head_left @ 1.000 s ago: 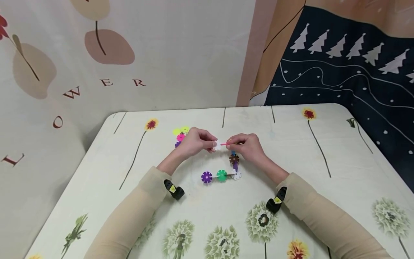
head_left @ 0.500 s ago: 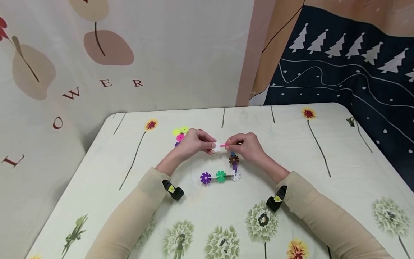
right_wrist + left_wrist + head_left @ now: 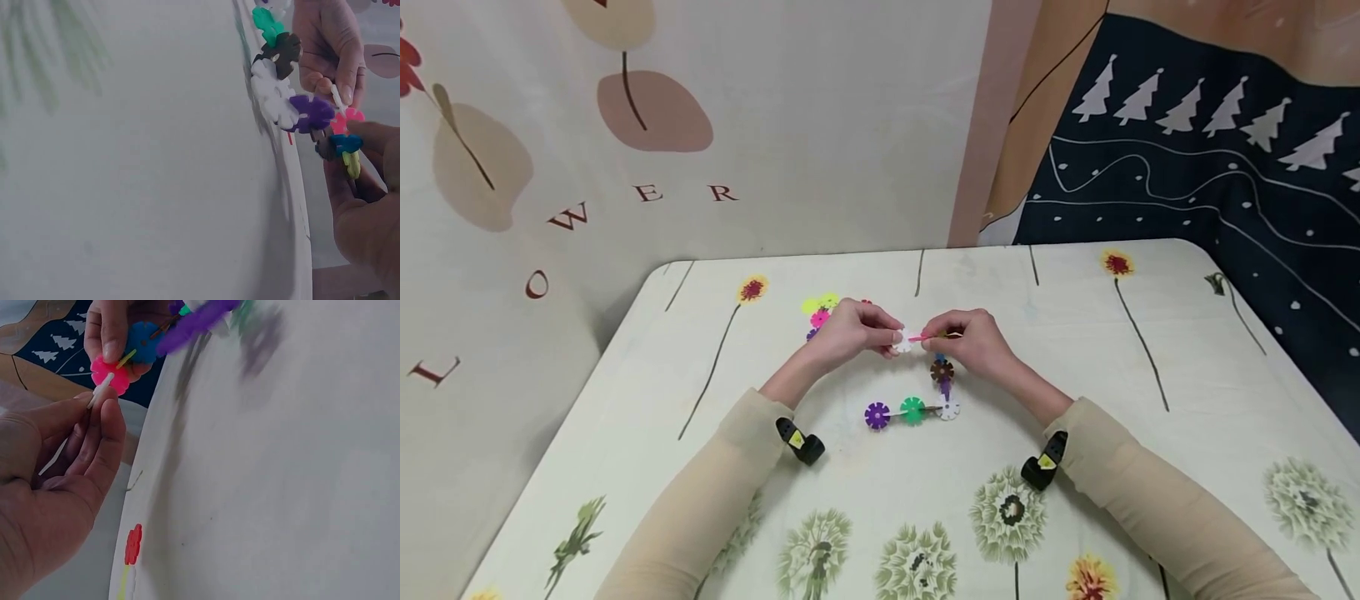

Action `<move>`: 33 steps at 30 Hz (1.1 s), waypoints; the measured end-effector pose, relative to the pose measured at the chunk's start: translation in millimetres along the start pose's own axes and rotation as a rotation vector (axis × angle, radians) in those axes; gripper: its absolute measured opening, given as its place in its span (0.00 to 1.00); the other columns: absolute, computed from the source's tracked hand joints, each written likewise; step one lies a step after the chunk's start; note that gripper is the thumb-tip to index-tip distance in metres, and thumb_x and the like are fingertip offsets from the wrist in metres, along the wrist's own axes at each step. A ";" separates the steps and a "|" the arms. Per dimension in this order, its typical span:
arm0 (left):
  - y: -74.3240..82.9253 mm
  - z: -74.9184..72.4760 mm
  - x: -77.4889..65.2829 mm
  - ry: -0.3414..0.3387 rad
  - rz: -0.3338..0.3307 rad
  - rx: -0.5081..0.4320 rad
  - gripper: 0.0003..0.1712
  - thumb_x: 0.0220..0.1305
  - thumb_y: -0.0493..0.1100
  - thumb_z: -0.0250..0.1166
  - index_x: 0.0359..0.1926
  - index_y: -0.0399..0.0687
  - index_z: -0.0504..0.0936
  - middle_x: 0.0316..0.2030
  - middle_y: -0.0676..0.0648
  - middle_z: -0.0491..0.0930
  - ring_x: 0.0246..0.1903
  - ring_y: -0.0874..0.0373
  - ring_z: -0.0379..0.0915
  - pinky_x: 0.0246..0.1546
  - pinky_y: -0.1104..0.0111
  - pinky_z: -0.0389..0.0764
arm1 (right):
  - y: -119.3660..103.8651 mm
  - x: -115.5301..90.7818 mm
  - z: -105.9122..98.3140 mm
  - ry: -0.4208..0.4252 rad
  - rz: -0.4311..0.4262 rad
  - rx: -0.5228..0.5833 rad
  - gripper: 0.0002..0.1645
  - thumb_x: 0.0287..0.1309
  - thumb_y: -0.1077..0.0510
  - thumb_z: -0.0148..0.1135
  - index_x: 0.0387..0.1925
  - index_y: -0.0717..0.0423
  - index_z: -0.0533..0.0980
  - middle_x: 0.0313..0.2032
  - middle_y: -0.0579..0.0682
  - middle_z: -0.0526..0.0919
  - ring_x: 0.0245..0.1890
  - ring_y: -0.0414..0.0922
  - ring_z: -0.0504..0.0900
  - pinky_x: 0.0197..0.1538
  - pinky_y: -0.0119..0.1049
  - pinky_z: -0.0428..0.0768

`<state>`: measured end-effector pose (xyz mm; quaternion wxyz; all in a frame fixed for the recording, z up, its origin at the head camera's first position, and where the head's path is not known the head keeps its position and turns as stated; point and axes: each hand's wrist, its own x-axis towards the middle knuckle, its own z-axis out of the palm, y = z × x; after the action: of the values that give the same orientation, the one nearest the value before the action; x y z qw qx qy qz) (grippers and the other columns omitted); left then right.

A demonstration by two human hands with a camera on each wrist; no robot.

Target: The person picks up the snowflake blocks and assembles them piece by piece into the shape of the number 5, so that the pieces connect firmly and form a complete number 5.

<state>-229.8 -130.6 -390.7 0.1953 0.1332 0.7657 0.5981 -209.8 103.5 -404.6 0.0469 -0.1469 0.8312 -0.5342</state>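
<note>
My left hand (image 3: 853, 333) pinches a white snowflake disc (image 3: 98, 394), seen edge-on in the left wrist view. Facing it, my right hand (image 3: 976, 343) pinches a pink snowflake disc (image 3: 119, 382) between thumb and fingers. White and pink discs meet at their rims; how deep the slots engage cannot be told. From the right hand hangs a chain of linked discs: yellow (image 3: 352, 165) and blue (image 3: 345, 145) near the fingers, then purple (image 3: 310, 114), a larger white one (image 3: 275, 94), brown (image 3: 287, 56) and green (image 3: 269, 24). A purple disc (image 3: 877, 416) ends it.
Behind my left hand lie loose discs, among them yellow (image 3: 829, 300), pink (image 3: 820, 318) and purple (image 3: 812, 334), partly hidden by it. A red disc (image 3: 867, 302) shows just beyond. The flower-print table (image 3: 1075, 333) meets a curtain at its far edge.
Both hands stay almost in place with the same grips. The white disc has dropped slightly and the pink disc's tilt has shifted a little. The hanging chain has barely moved.
</note>
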 end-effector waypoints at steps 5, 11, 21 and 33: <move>-3.2 -3.2 -2.8 0.006 -0.014 -0.017 0.08 0.66 0.30 0.69 0.45 0.31 0.86 0.40 0.36 0.81 0.34 0.47 0.86 0.44 0.56 0.87 | -0.1 0.9 2.1 -0.013 0.015 0.036 0.08 0.57 0.63 0.75 0.39 0.60 0.87 0.41 0.53 0.87 0.38 0.48 0.83 0.38 0.33 0.82; -7.9 -6.3 -6.3 -0.007 -0.019 -0.018 0.08 0.66 0.31 0.70 0.45 0.33 0.86 0.40 0.36 0.84 0.35 0.47 0.86 0.44 0.57 0.87 | -3.5 2.9 9.5 -0.040 0.035 0.038 0.17 0.56 0.60 0.77 0.47 0.59 0.85 0.47 0.53 0.86 0.46 0.50 0.81 0.47 0.38 0.80; -7.4 -4.9 -8.6 -0.009 -0.025 -0.090 0.09 0.65 0.30 0.70 0.46 0.31 0.84 0.39 0.35 0.85 0.34 0.47 0.87 0.44 0.56 0.87 | -2.4 3.3 17.4 -0.055 0.025 0.025 0.22 0.53 0.60 0.80 0.50 0.56 0.84 0.52 0.54 0.84 0.57 0.52 0.75 0.63 0.49 0.73; -12.9 -30.0 -14.3 0.026 -0.010 -0.036 0.16 0.67 0.35 0.70 0.51 0.26 0.82 0.43 0.32 0.85 0.38 0.47 0.87 0.46 0.57 0.86 | 2.5 0.2 10.8 -0.021 0.023 0.039 0.21 0.55 0.60 0.79 0.50 0.57 0.84 0.52 0.54 0.84 0.61 0.53 0.75 0.69 0.51 0.68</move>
<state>-230.5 -166.0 -394.9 0.1907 0.1183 0.7580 0.6124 -208.0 94.9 -411.4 0.0647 -0.1417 0.8217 -0.5481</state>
